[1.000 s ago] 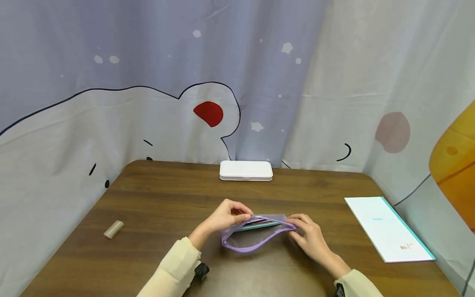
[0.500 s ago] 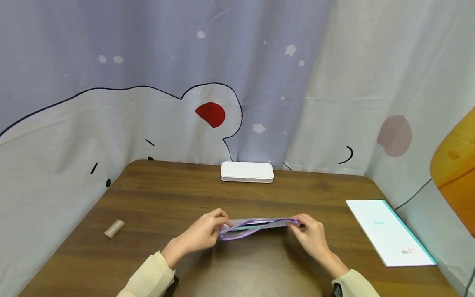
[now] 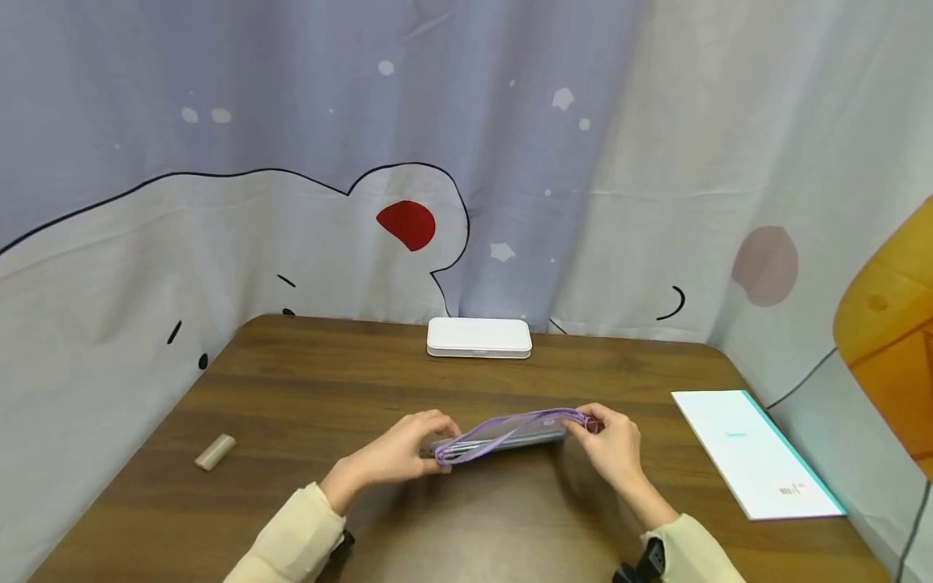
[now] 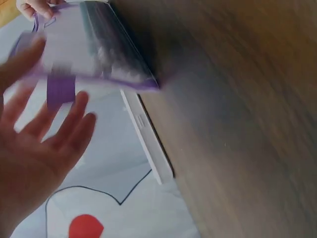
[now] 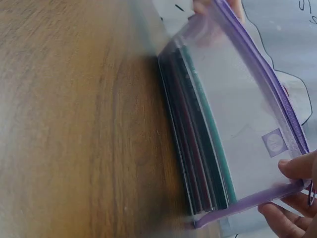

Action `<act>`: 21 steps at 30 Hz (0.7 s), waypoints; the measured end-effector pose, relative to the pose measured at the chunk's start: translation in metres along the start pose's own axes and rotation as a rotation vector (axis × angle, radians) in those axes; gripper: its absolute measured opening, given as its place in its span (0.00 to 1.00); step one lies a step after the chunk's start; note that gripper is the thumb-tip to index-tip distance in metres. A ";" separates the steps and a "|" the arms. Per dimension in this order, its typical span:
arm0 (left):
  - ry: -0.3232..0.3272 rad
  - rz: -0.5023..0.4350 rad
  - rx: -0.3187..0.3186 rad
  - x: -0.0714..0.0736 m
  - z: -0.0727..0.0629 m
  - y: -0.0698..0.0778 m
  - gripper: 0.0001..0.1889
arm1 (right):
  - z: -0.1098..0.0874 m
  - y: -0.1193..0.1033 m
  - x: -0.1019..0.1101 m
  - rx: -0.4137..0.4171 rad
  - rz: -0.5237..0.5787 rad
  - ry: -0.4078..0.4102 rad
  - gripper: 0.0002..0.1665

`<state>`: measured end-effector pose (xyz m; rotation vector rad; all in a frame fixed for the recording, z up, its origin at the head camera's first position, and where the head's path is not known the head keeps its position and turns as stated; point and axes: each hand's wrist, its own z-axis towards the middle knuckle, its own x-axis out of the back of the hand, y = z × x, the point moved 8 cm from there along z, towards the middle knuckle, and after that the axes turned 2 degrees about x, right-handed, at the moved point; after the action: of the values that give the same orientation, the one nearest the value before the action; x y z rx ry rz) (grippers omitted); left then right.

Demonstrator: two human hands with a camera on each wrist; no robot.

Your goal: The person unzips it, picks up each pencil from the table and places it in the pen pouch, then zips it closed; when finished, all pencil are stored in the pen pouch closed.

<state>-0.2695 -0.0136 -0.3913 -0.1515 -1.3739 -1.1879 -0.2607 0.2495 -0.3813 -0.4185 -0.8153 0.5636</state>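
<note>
A see-through mesh zip pouch (image 3: 535,423) with purple edging is tilted above the table's middle. Stacked along its bottom are several long thin things (image 5: 198,134) with teal and dark edges; their kind is unclear. My right hand (image 3: 612,453) pinches the pouch's right corner at the zipper end, thumb on one side and fingers on the other. At the left end my left hand (image 3: 389,453) has its thumb and fingers spread around the corner. A purple tab (image 4: 61,90) shows between thumb and fingers in the blurred left wrist view.
A white flat case (image 3: 479,338) lies at the table's back edge. On the right is a white booklet (image 3: 754,453) with a teal spine, and on the left a small beige block (image 3: 215,452). A printed curtain (image 3: 510,162) hangs behind the wooden table (image 3: 328,364).
The pouch's wide mouth has narrowed and its right end has risen. My left hand has shifted leftward to the pouch's left corner, and its fingers have spread.
</note>
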 end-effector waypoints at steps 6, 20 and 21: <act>0.356 -0.125 0.063 0.029 0.005 -0.015 0.04 | 0.005 0.003 -0.003 -0.065 0.060 -0.086 0.09; 0.597 0.284 0.082 0.039 0.026 -0.016 0.16 | 0.004 -0.006 -0.022 -0.100 0.248 -0.149 0.08; 0.593 0.350 0.042 0.037 0.031 -0.008 0.16 | 0.004 -0.008 -0.023 -0.090 0.249 -0.146 0.08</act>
<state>-0.3046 -0.0167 -0.3570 -0.0035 -0.8078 -0.8167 -0.2741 0.2297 -0.3880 -0.5707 -0.9374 0.7977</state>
